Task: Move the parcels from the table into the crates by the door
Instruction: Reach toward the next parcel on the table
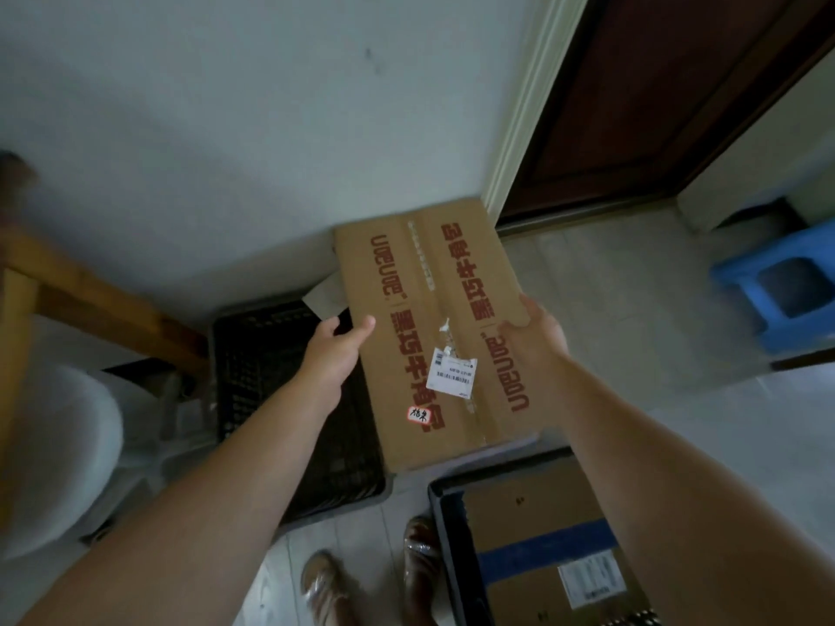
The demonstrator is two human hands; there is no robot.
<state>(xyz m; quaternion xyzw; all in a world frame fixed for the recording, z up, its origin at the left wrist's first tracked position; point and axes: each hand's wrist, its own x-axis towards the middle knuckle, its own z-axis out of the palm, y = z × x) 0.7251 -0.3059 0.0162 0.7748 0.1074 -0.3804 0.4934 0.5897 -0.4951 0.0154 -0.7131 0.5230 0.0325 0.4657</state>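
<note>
A long brown cardboard parcel with red print and a white shipping label hangs in the air between my hands. My left hand grips its left edge, thumb on top. My right hand grips its right edge. The parcel is over the right side of a black plastic crate that stands on the floor against the wall. A second dark crate at the bottom right holds a brown parcel with blue tape. The inside of the black crate under the parcel is hidden.
A dark brown door in a pale frame stands at the top right. A blue plastic stool is on the tiled floor at right. A wooden table edge and a white chair are at left. My feet are between the crates.
</note>
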